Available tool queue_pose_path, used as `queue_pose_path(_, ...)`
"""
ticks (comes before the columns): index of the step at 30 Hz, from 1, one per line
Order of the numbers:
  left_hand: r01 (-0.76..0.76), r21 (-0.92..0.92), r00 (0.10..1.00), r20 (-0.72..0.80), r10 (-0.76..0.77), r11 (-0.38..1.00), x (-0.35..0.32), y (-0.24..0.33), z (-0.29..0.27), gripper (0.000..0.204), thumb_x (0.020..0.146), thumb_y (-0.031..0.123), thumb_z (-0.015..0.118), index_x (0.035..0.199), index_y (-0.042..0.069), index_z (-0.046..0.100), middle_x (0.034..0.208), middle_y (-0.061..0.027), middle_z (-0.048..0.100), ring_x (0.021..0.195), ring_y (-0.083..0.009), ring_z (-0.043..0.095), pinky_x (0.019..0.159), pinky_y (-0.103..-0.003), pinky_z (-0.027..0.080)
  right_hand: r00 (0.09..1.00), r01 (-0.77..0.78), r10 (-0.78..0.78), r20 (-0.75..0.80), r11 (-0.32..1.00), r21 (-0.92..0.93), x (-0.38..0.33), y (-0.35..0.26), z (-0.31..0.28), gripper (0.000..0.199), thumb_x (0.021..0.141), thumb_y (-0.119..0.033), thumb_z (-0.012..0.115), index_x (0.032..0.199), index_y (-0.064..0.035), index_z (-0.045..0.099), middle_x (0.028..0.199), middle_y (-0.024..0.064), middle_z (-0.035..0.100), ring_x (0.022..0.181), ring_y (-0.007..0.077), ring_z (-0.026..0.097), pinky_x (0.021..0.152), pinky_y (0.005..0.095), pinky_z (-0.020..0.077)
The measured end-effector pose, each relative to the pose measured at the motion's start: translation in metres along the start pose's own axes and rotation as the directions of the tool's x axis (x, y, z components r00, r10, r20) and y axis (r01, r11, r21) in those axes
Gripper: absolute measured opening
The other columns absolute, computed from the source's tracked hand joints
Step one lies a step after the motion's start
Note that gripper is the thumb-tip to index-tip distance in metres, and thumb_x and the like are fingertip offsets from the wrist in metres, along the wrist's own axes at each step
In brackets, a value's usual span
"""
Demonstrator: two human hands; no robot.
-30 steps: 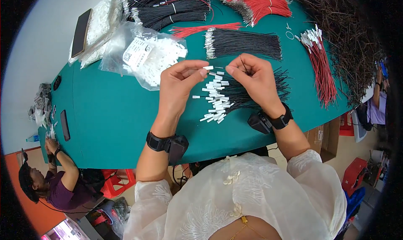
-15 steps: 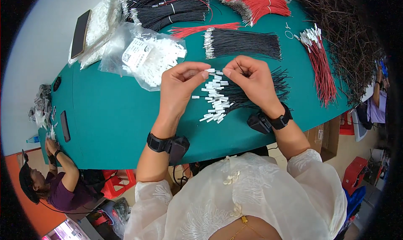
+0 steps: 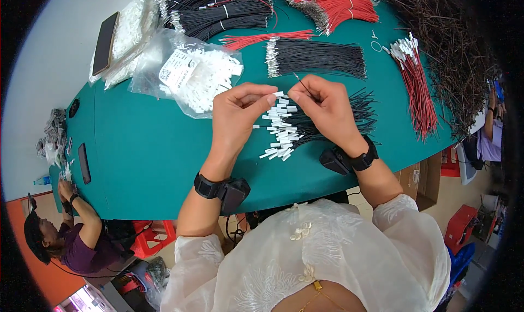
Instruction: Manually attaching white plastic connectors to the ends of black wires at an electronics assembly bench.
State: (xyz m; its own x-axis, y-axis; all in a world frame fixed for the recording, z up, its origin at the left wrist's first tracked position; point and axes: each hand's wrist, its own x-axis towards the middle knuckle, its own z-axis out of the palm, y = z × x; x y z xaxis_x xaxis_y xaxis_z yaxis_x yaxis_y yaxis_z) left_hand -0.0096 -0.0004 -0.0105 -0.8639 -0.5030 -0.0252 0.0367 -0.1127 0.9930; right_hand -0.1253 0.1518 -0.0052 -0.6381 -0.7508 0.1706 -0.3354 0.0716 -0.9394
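Note:
My left hand (image 3: 233, 114) pinches a small white plastic connector housing (image 3: 279, 94) between thumb and fingertips. Close by on the right, my right hand (image 3: 332, 109) has its thumb and forefinger closed on a thin black wire (image 3: 303, 85), whose tip sticks up past the fingers. The fingertips of both hands are a short gap apart. Below them on the table lies a loose pile of black wires (image 3: 312, 124) with white connector housings (image 3: 282, 132) on their left ends; my right hand covers part of it.
On the green table (image 3: 147, 154), a clear bag of white housings (image 3: 210, 80) lies left, beside a phone (image 3: 105, 43) on more bags. Black wires (image 3: 322, 57) and red bundles (image 3: 341, 6) lie beyond; red wires (image 3: 417, 91) and a dark tangled heap (image 3: 453, 55) sit right. Another person (image 3: 71, 235) works far left.
My left hand has shifted slightly right with the housing. In my right hand the black wire's tip now points up and left, more exposed than before.

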Motion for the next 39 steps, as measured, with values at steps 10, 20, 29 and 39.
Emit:
queue_pose_path(10, 0.05, 0.02, 0.999, -0.009, -0.05, 0.999, 0.0, -0.004, 0.003, 0.017, 0.083, 0.004, 0.072, 0.098, -0.003, 0.07, 0.084, -0.0079, 0.071, 0.074, -0.01, 0.065, 0.071, -0.023, 0.052, 1.0, 0.024, -0.023, 0.004, 0.999, -0.025, 0.001, 0.004, 0.001, 0.012, 0.091, -0.007, 0.062, 0.087, 0.0042, 0.062, 0.067, -0.0009, 0.057, 0.062, 0.0013, 0.044, 0.052, 0.0204, 0.0354)
queue_pose_path(20, -0.31, 0.567, 0.947, 0.255, 0.196, 0.763, 0.002, -0.009, 0.002, 0.014, 0.076, 0.004, 0.074, 0.09, 0.003, 0.071, 0.086, -0.0098, 0.067, 0.071, -0.0211, 0.065, 0.064, -0.031, 0.051, 0.909, 0.394, -0.417, 0.025, 0.834, -0.386, 0.014, 0.02, -0.008, 0.019, 0.095, -0.01, 0.054, 0.085, 0.0036, 0.063, 0.068, 0.0078, 0.059, 0.057, 0.0117, 0.051, 0.053, 0.027, 0.0398)
queue_pose_path(29, -0.184, 0.956, 0.89, 0.063, 0.451, 0.23, 0.022, -0.016, -0.052, 0.017, 0.071, 0.003, 0.073, 0.088, 0.003, 0.07, 0.086, -0.0106, 0.058, 0.086, -0.0297, 0.057, 0.075, -0.04, 0.047, 0.991, 0.128, -0.12, 0.052, 0.971, -0.202, 0.005, 0.002, -0.003, 0.019, 0.094, -0.011, 0.056, 0.086, 0.0035, 0.064, 0.067, 0.0088, 0.057, 0.056, 0.0135, 0.049, 0.053, 0.028, 0.0382)
queue_pose_path(39, -0.223, 0.619, 0.936, -0.081, 0.344, 0.753, 0.019, 0.0, -0.037, 0.013, 0.083, 0.006, 0.067, 0.095, 0.001, 0.069, 0.086, -0.0088, 0.064, 0.077, -0.0217, 0.062, 0.071, -0.031, 0.051, 0.996, 0.087, -0.086, 0.016, 0.993, -0.081, 0.003, -0.004, 0.002, 0.016, 0.096, -0.013, 0.054, 0.098, 0.0014, 0.061, 0.062, 0.0032, 0.049, 0.055, 0.0081, 0.043, 0.05, 0.025, 0.0335)
